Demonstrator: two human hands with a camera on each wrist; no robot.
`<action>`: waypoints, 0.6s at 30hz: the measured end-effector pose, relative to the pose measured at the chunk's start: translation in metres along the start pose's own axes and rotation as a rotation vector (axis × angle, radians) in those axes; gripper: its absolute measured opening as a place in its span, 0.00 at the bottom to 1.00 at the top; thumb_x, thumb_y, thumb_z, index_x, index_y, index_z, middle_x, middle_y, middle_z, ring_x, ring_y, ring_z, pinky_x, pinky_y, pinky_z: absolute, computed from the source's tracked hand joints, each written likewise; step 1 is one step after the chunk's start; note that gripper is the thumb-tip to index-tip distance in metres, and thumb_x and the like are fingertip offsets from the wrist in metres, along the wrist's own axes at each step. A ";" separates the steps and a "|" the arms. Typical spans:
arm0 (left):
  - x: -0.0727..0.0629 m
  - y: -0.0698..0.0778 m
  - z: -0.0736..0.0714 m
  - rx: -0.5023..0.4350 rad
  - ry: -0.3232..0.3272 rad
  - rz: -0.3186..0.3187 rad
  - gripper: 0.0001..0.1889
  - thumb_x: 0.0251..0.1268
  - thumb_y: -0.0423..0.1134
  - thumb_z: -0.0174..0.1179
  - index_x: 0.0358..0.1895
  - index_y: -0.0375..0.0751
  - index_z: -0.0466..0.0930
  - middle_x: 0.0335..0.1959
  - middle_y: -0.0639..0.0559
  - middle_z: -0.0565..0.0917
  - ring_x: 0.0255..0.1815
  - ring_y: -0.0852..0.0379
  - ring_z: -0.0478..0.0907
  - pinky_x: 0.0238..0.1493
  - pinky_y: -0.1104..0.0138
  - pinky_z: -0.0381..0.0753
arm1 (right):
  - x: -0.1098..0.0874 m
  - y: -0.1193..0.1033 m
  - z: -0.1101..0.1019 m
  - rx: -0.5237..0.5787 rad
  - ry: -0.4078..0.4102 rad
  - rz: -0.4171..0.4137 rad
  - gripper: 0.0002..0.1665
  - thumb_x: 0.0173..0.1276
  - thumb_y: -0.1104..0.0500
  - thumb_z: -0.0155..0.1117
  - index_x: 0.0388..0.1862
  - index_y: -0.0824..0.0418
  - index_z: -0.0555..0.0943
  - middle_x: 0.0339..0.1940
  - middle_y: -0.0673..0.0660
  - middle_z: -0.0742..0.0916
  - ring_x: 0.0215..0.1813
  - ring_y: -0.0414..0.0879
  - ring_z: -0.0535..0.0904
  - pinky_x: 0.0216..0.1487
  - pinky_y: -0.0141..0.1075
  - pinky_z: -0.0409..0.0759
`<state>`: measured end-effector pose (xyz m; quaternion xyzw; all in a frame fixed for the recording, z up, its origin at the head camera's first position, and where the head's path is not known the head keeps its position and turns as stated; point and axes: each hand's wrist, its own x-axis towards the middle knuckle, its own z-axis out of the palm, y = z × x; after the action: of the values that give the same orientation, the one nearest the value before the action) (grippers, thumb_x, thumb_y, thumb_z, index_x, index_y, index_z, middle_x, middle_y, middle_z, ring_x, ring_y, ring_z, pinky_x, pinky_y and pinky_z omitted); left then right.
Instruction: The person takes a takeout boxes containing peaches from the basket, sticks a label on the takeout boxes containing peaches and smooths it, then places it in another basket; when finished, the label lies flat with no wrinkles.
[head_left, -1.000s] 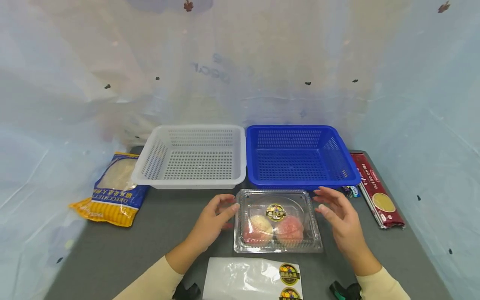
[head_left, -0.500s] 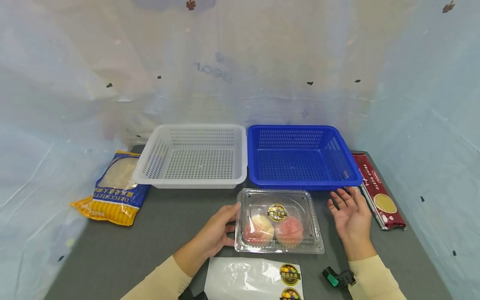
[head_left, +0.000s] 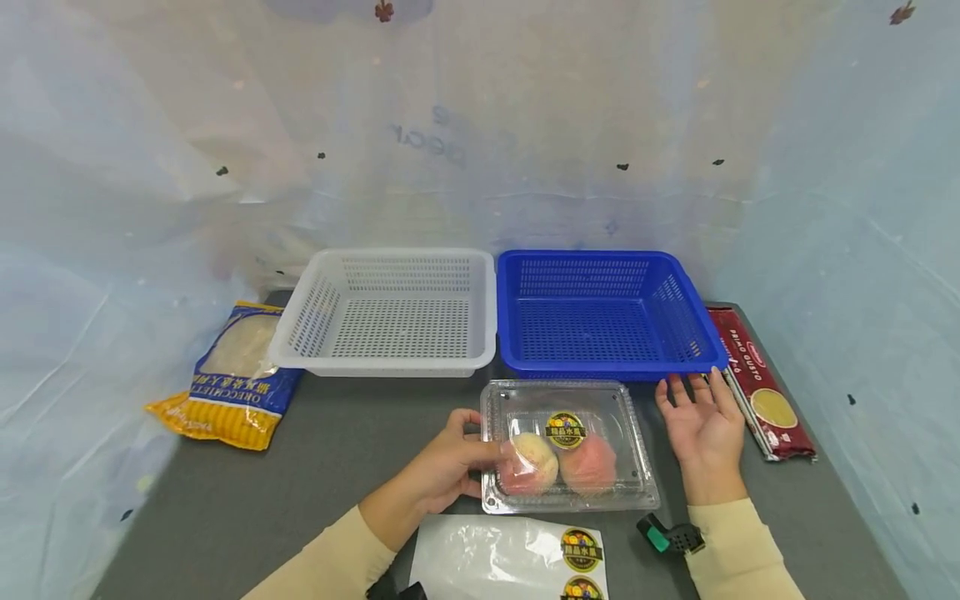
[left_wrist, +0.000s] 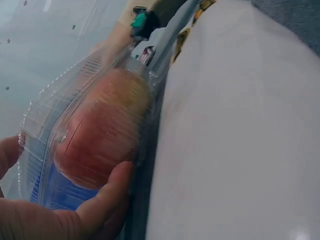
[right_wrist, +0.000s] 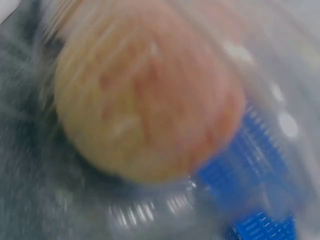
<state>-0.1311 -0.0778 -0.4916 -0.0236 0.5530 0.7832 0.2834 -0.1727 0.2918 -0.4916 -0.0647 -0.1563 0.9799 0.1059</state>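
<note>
A clear plastic clamshell box [head_left: 570, 500] with a round label [head_left: 566, 430] holds two peaches [head_left: 589, 465] in the middle of the table. My left hand [head_left: 448, 467] grips its left edge, thumb over the lid; in the left wrist view the left thumb [left_wrist: 107, 197] lies by a reddish peach [left_wrist: 97, 145] under the plastic. Right of the box my right hand [head_left: 705, 437] lies palm up, apart from it, fingers extended to the front edge of the blue basket [head_left: 607, 368]. A blurred peach [right_wrist: 150, 95] fills the right wrist view.
A white basket [head_left: 382, 367] stands beside the blue one. An orecchiette pasta bag [head_left: 236, 375] lies left and a red pasta packet [head_left: 757, 383] lies right. In front is a white sticker sheet [head_left: 487, 554]. Plastic sheeting [head_left: 480, 125] surrounds the table.
My left hand has gone from beside the box to gripping its left side, and the box has shifted slightly right. My right hand has moved away rightward and turned palm up.
</note>
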 end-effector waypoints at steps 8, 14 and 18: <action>-0.001 -0.006 0.003 0.027 0.012 0.009 0.52 0.58 0.33 0.71 0.83 0.37 0.49 0.53 0.35 0.85 0.43 0.45 0.89 0.39 0.44 0.91 | 0.009 0.008 -0.007 0.007 -0.008 0.019 0.06 0.88 0.66 0.51 0.47 0.57 0.71 0.51 0.58 0.82 0.55 0.56 0.80 0.54 0.52 0.82; -0.013 0.005 0.002 0.065 -0.032 0.040 0.45 0.61 0.32 0.68 0.82 0.36 0.56 0.54 0.35 0.83 0.44 0.45 0.88 0.40 0.45 0.90 | 0.012 0.009 -0.010 0.012 -0.028 -0.008 0.05 0.88 0.68 0.49 0.48 0.60 0.71 0.47 0.60 0.82 0.51 0.58 0.82 0.51 0.53 0.84; -0.024 0.016 0.004 0.087 -0.082 0.052 0.44 0.65 0.33 0.66 0.83 0.36 0.56 0.56 0.36 0.84 0.46 0.45 0.87 0.40 0.47 0.90 | 0.013 0.011 -0.013 0.006 -0.046 -0.031 0.05 0.88 0.68 0.51 0.56 0.61 0.71 0.48 0.61 0.82 0.53 0.59 0.83 0.53 0.54 0.86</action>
<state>-0.1176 -0.0879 -0.4683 0.0351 0.5748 0.7660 0.2858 -0.1852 0.2884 -0.5083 -0.0396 -0.1570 0.9798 0.1176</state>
